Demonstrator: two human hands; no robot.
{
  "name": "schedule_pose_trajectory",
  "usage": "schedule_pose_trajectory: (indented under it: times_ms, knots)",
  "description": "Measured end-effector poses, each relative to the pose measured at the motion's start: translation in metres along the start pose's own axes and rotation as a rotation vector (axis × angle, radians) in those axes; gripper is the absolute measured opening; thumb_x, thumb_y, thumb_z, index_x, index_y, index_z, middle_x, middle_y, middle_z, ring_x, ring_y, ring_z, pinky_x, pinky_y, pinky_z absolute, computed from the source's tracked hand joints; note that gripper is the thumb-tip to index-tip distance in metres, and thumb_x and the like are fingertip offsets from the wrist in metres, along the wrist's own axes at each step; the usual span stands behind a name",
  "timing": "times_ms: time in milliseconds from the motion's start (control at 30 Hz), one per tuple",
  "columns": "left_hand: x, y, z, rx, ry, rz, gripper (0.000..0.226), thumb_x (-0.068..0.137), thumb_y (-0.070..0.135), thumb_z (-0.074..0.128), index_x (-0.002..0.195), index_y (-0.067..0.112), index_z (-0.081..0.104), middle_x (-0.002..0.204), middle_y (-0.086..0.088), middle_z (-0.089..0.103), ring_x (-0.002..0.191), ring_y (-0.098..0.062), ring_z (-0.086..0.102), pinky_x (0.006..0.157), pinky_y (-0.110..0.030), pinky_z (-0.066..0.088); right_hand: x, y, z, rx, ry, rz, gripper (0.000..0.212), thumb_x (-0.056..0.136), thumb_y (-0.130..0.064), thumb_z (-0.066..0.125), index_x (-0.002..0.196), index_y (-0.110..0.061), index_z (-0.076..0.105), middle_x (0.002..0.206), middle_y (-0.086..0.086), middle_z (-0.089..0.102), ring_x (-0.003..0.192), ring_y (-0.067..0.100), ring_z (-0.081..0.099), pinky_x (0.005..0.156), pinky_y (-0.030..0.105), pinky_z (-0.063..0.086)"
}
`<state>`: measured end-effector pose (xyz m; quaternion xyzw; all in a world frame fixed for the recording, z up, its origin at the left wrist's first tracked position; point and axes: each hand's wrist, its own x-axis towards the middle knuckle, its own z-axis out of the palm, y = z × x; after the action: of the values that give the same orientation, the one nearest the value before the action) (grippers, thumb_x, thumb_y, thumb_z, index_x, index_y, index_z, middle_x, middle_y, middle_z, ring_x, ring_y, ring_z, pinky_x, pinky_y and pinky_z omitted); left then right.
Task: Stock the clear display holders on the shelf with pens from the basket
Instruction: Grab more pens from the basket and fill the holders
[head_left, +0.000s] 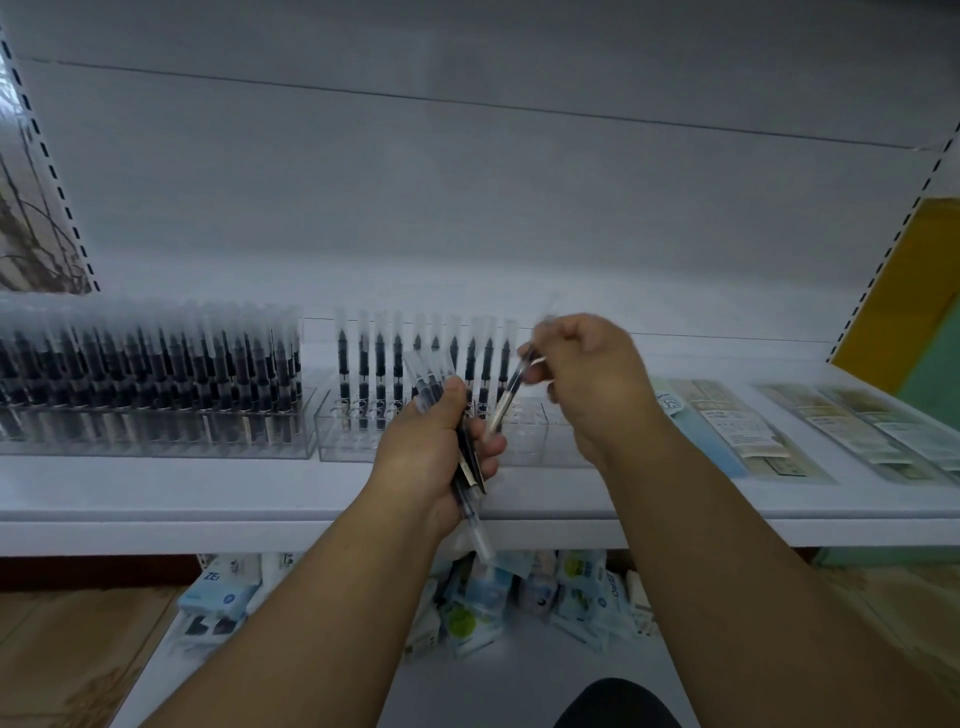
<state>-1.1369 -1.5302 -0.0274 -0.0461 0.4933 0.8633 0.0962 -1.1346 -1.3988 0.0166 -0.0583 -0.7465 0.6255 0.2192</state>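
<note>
A: step? where are the pens?

B: mid-restock; left hand (441, 441) clenched round a bundle of pens (465, 457), caps fanning above the fist, barrels poking out below it; right hand (587, 379) pinches a single pen (511, 392) by its upper end, tip slanting down toward the left fist

A: holders?

B: full holder (156, 415) well left of both grips; part-filled holder (363, 441) directly behind the left fist, one back row of pens standing, front holes bare

A: next move?

B: my guess; right hand turns the single pen upright and drops it into a free hole just beyond the fist; needs tip-first alignment, holes are tight

A: unclear bits?

B: basket not in view; right fingertips blurred; bundle count unreadable; holder's right end hidden behind the hands; packets under the shelf (208, 499) illegible
</note>
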Motion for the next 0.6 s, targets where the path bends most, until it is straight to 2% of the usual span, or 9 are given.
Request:
schedule_pose_trajectory:
  times_ms: [33,100,200,267,400,600]
  knots:
    - [0.001,-0.001,-0.001,0.001,0.012,-0.005,0.024,0.1,0.033,0.056,0.105,0.01,0.052,0.055,-0.005,0.053,0.043,-0.018,0.05,0.04,-0.024,0.042,0.006,-0.001,-0.002,-0.014,0.099,-0.056,0.014,0.099,-0.018,0.053,0.088,-0.018,0.061,0.085,0.005,0.072,0.064,0.012,0.063,0.059,0.026,0.047]
    - [0.001,-0.002,-0.003,0.009,0.022,-0.008,0.025,0.1,0.034,0.057,0.109,0.011,0.052,0.055,-0.004,0.054,0.041,-0.016,0.047,0.039,-0.024,0.041,0.016,0.004,-0.005,-0.107,0.234,-0.198,0.014,0.099,-0.02,0.054,0.085,-0.023,0.056,0.083,0.0,0.07,0.071,0.013,0.067,0.071,0.032,0.055]
    - [0.001,-0.002,-0.004,0.015,0.026,0.0,0.025,0.099,0.035,0.058,0.106,0.01,0.054,0.056,-0.004,0.055,0.042,-0.015,0.047,0.038,-0.024,0.041,0.023,0.013,-0.003,-0.243,0.265,-0.295,0.006,0.098,-0.023,0.054,0.094,-0.019,0.057,0.088,-0.001,0.068,0.081,0.016,0.068,0.082,0.04,0.056]
    - [0.002,-0.001,-0.003,0.003,0.028,0.003,0.026,0.099,0.035,0.059,0.105,0.01,0.054,0.056,-0.004,0.055,0.042,-0.015,0.047,0.038,-0.023,0.041,0.026,0.017,0.0,-0.31,0.239,-0.321,0.009,0.098,-0.023,0.054,0.1,-0.014,0.058,0.089,-0.001,0.066,0.083,0.016,0.066,0.082,0.04,0.055]
    - [0.001,0.002,-0.002,-0.004,0.031,0.006,0.025,0.098,0.035,0.06,0.101,0.011,0.056,0.055,-0.003,0.056,0.042,-0.015,0.047,0.039,-0.023,0.04,0.027,0.019,0.002,-0.408,0.197,-0.379,0.009,0.1,-0.021,0.053,0.097,-0.013,0.055,0.08,-0.006,0.06,0.079,0.016,0.062,0.074,0.035,0.052]
    - [0.002,0.002,-0.003,-0.004,0.032,0.0,0.026,0.098,0.036,0.06,0.102,0.01,0.055,0.054,-0.003,0.056,0.041,-0.015,0.047,0.038,-0.024,0.041,0.027,0.017,-0.001,-0.509,0.18,-0.439,0.012,0.1,-0.023,0.052,0.096,-0.012,0.055,0.078,-0.008,0.055,0.074,0.014,0.055,0.068,0.029,0.045]
